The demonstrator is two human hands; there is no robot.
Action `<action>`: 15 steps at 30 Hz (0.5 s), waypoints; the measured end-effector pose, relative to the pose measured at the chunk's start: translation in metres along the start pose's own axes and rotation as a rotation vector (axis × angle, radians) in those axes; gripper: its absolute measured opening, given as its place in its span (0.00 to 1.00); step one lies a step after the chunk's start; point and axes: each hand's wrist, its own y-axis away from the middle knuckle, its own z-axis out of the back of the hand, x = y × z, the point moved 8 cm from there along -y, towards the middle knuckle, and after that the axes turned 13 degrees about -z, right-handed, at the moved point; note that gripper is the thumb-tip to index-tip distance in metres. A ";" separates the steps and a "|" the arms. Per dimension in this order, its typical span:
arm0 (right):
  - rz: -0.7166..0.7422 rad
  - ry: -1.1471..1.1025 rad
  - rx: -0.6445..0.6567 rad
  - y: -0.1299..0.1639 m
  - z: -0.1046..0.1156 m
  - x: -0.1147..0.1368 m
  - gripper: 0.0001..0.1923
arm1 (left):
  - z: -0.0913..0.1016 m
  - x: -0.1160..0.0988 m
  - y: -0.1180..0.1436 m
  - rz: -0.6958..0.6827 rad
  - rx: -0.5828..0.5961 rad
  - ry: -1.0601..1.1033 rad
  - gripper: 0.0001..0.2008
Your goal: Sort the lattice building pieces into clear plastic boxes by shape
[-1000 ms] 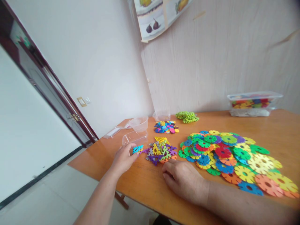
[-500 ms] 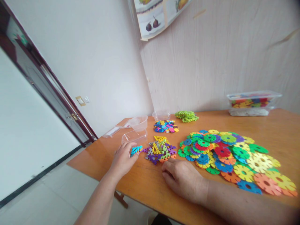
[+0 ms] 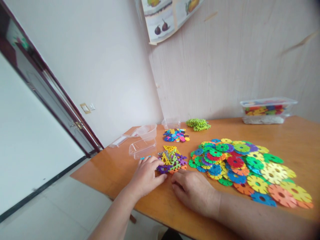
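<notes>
Your left hand [image 3: 147, 176] lies palm down on the wooden table [image 3: 297, 143], fingers spread over the near edge of the small pile of triangular and jagged pieces [image 3: 172, 159], with a bit of blue piece [image 3: 143, 157] showing just past the fingertips (you cannot tell whether it is gripped or merely covered). Your right hand [image 3: 193, 190] rests loosely curled on the table just beside that pile, holding nothing. Big coloured discs [image 3: 247, 166] spread to the right; clear tubs [image 3: 143, 141] stand behind the left hand. No lettering on the wall poster [image 3: 165, 18] can be read.
</notes>
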 end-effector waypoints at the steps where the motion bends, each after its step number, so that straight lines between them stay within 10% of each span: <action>1: -0.015 -0.012 0.000 0.000 0.001 -0.001 0.08 | 0.001 0.000 0.000 0.000 -0.006 0.017 0.14; 15: -0.186 -0.230 0.006 -0.007 0.003 -0.015 0.09 | 0.009 -0.025 0.006 -0.046 -0.080 0.333 0.18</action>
